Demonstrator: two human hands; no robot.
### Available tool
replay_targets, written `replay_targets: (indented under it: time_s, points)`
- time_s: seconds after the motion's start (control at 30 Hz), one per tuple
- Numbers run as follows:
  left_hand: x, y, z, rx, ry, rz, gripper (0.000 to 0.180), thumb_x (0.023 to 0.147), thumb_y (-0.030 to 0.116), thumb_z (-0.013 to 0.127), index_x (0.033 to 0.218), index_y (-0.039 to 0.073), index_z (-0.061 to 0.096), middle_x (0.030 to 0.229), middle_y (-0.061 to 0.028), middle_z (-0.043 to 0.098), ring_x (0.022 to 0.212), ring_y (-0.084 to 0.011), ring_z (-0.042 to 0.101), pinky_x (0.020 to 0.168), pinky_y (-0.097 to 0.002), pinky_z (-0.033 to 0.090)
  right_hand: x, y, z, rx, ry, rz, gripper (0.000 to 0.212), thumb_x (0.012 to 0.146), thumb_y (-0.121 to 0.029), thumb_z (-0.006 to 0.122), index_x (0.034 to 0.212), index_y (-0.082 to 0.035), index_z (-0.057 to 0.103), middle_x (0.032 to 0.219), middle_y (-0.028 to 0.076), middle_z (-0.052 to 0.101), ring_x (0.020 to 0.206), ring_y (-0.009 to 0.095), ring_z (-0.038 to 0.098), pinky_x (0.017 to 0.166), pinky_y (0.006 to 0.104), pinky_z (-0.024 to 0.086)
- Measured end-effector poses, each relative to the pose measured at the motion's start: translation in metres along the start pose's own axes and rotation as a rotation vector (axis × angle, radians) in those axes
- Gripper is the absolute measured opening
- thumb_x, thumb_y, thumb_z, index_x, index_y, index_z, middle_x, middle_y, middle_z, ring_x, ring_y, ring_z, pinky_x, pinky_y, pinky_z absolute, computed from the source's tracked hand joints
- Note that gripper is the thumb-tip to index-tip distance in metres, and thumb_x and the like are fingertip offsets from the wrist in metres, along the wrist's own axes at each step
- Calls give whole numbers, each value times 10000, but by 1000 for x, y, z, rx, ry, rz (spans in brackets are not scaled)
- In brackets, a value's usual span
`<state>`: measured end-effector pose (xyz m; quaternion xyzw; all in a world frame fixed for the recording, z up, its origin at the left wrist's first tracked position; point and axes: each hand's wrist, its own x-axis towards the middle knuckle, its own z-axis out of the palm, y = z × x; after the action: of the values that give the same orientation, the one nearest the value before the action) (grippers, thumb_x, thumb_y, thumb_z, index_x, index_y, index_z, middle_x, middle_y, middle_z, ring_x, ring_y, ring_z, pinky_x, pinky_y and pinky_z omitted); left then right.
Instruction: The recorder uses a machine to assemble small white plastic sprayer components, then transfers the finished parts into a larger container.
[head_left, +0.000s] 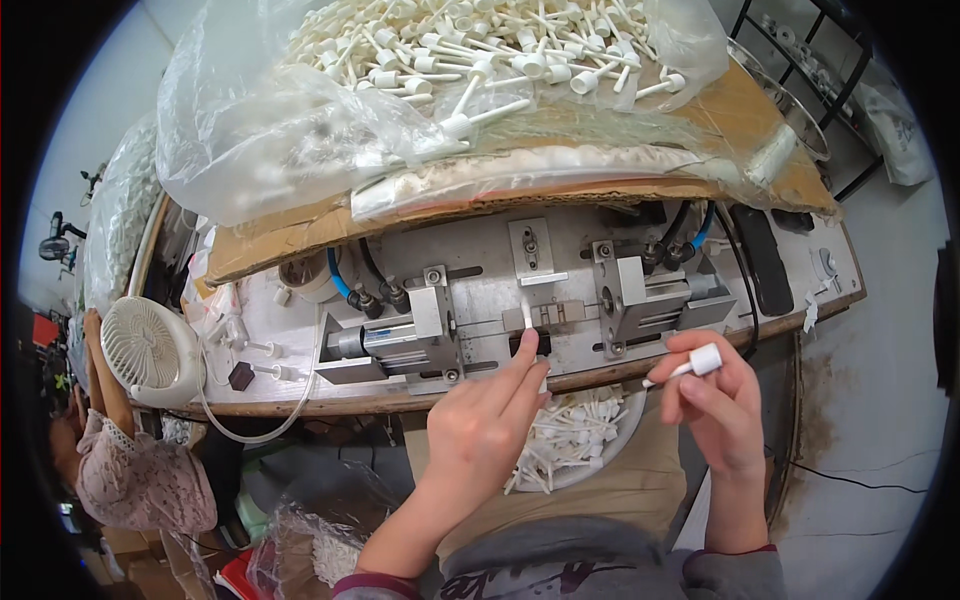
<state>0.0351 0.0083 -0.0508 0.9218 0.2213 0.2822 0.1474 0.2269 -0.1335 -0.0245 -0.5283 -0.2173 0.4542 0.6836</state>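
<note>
While its forefinger reaches to the near end of a slim white stick (527,310) at the middle of a metal fixture (572,312), the left hand (475,430) holds its fingers extended close together; its thumb is hidden, so whether it also grips cannot be told. The right hand (722,415) pinches a white capped stick (705,359) between thumb and fingers, the smooth cylindrical cap to the right and the thin stem pointing left, just beside the fixture.

Blocky, dull silver clamps flank the fixture, a left clamp (430,318) and a right clamp (622,300), bolted to a scuffed, pale bench top (490,247) and fed by glossy blue and black hoses. Dark lettering (520,580) crosses the soft grey shirt, partly cut off by the lower edge.

Corrugated brown cardboard (280,240) overhangs the back of the bench, hiding part of it, under crinkled clear plastic (290,140) and a heap of similar capped sticks (500,50). A round bowl (633,425), filled with more white pieces, sits below the bench edge, partly behind the left hand. Leftward stand a ribbed white fan (150,350) and a co-worker in lacy pink (150,480); a flat black phone-like slab (762,262) lies at right.
</note>
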Motion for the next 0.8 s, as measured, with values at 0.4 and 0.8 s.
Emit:
replay_targets:
  time_s: [0.4,0.8]
  points:
    - [17,0,-4,81,-55,-15,296,669,121,825,945,57,739,1168,-88,701,538,-189,585,547,-279,473,0,-34,-79,-502,628,-438,212,933,-87,649,1105,37,647,753,30,648,494,13,453,435,165,275]
    - [4,5,-13,-187,-160,44,288,710,174,818,957,50,737,1091,-100,722,536,-189,595,529,-279,481,60,-72,-263,-1479,803,-242,150,776,-121,742,890,-27,715,698,127,682,596,204,644,600,341,494]
